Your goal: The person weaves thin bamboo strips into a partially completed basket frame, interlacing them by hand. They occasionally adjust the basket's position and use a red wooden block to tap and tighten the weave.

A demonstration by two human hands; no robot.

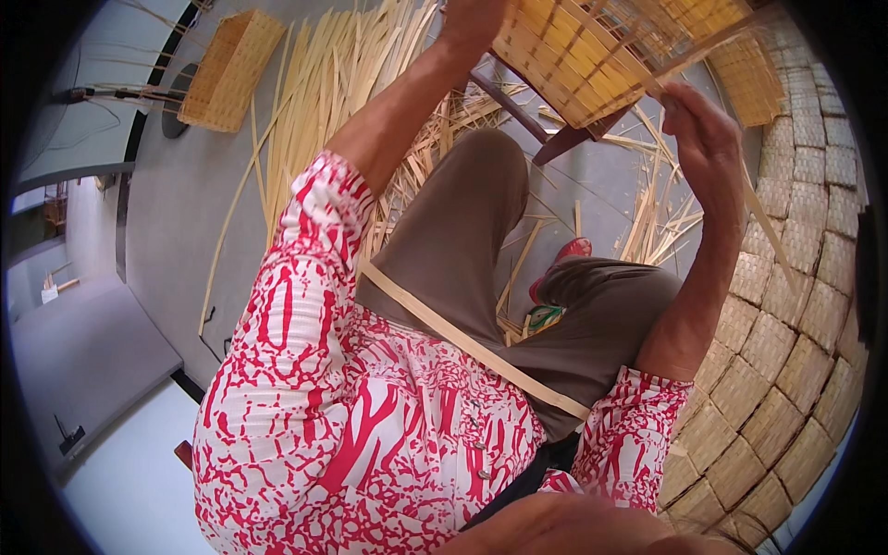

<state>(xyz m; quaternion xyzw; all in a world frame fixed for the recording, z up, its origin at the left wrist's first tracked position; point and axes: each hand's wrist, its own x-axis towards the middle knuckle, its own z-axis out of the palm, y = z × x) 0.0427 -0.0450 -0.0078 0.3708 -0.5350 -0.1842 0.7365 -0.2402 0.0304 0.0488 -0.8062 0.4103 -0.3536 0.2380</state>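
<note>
Head view looks down on a seated person in a red-and-white patterned shirt (370, 435) and brown trousers (481, 240), working on a half-woven bamboo basket (610, 46) held up at twelve to one o'clock. Their left hand (472, 23) grips the basket's near left edge, though the fingers are hidden at the picture's rim, so how they curl cannot be told. Their right hand (708, 139), at two o'clock, has its fingers closed narrowly on a thin bamboo strip (763, 227) that runs down from the basket's lower corner toward three o'clock.

A long flat strip (472, 347) lies across the lap. A dark wooden stool frame (546, 129) stands just beneath the basket. The grey floor (176, 222) is strewn with loose bamboo strips (314, 83) from eleven to one o'clock. A finished basket (231, 69) rests on the floor at ten o'clock. Stacks of woven baskets (786, 314) fill the side from two to five o'clock. A red shoe (569, 250) shows near the centre.
</note>
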